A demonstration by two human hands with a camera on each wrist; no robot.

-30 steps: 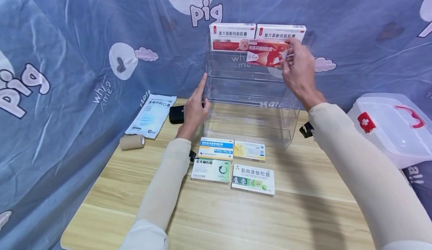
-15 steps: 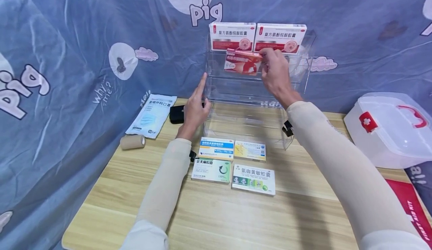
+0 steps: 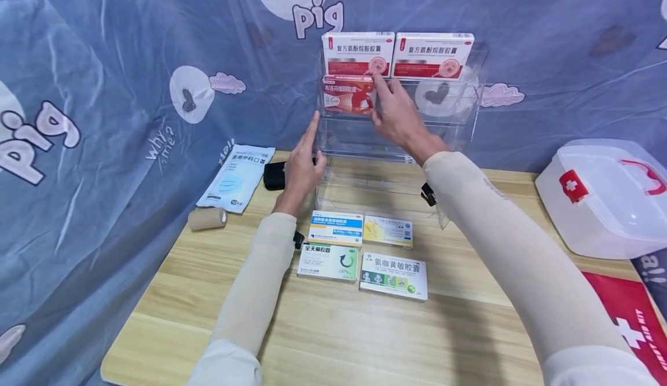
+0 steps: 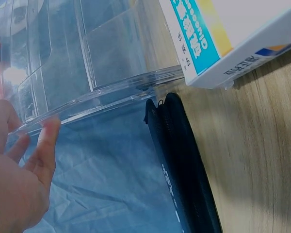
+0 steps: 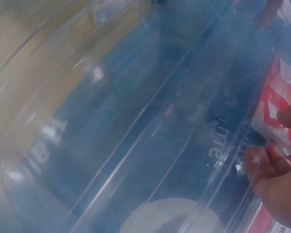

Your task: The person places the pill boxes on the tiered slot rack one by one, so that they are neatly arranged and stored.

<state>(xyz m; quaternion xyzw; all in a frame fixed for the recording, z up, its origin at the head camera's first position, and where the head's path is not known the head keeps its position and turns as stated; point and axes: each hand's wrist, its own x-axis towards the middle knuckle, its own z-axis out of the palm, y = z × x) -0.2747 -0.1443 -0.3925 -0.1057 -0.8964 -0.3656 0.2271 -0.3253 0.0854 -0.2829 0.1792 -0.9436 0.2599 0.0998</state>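
A clear acrylic tiered display rack stands on the table against the cloth backdrop. My right hand holds a red medicine box by its right end, at the left of the second tier. In the right wrist view, the fingers lie at the end of the red box, seen through the blurred plastic. My left hand touches the left side of the rack with its index finger extended; the left wrist view shows its fingertips at the rack's edge. Two white-and-red medicine boxes fill the top tier.
Several medicine boxes lie before the rack, including a blue-and-white one and a green-and-white one. To the left are a mask packet, a black case and a tan roll. A white first-aid box and red pouch lie right.
My right hand has carried the red medicine box left and slightly down, from before the top-right box to the left end of the second tier. My left hand stays at the rack's side.
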